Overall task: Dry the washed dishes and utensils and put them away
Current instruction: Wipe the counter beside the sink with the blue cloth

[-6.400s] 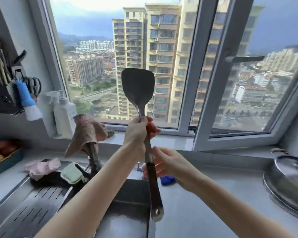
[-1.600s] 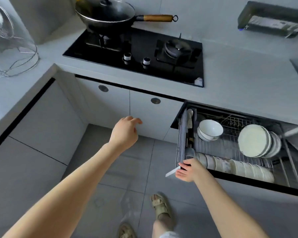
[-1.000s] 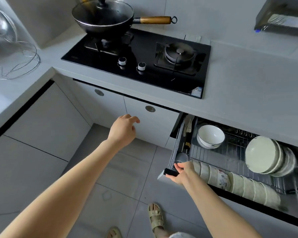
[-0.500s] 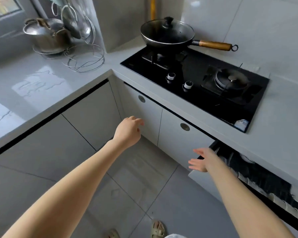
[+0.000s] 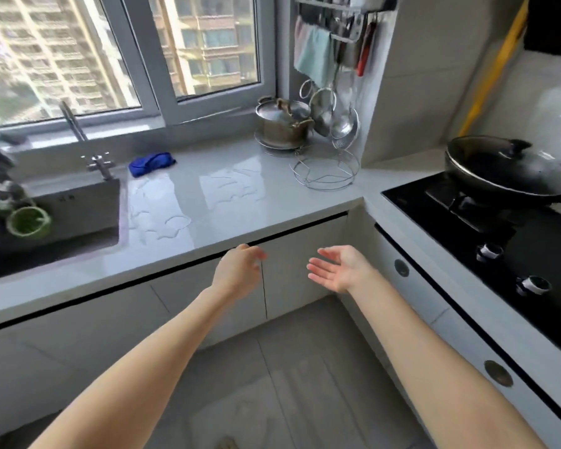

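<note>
- My left hand (image 5: 238, 273) and right hand (image 5: 340, 270) held nothing, mid-frame, below the bench (image 5: 256, 186) edge. The left fingers were loosely curled, the right palm up and spread.
- A green cup (image 5: 29, 222) lay in the sink (image 5: 78, 202), far left of the frame and up-left of my fingers. The left hand was nearer. Blur hid its axis.
- Half a second earlier I had faced the stove (image 5: 486, 228) and drawer. The drawer was now out of frame.

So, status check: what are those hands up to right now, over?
Both open, empty: left hand, right hand. A green cup sits at the sink. Water pooled on the countertop.
</note>
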